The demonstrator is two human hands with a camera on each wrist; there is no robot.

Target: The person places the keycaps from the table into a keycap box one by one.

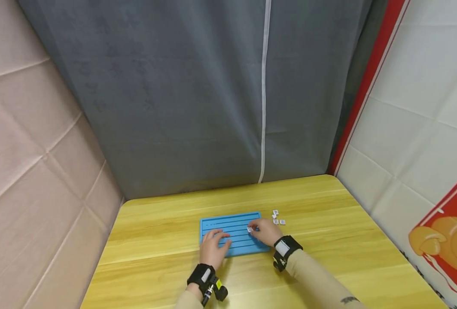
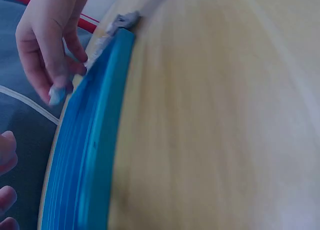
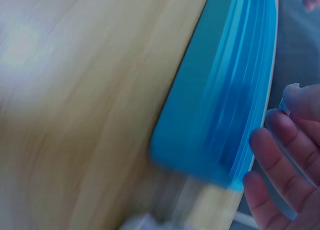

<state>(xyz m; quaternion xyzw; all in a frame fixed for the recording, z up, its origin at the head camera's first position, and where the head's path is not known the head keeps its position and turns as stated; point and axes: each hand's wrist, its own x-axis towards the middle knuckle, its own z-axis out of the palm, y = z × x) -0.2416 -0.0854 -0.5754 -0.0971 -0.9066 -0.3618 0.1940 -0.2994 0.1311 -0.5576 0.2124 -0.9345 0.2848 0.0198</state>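
Mid-tabletop, blue grooved board [image 1: 232, 234] lies long axis left-right. Left hand [image 1: 214, 246] flat on its near-left part; right hand [image 1: 265, 231] pinches small white tile [image 1: 249, 230] over its right end, nearer the loose tiles [image 1: 278, 218].

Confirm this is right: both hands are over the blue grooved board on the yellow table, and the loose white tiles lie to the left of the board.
Not quite. The white tiles lie to the right of the blue grooved board, near its far corner, as the head view shows. Both the left hand and right hand are over the board.
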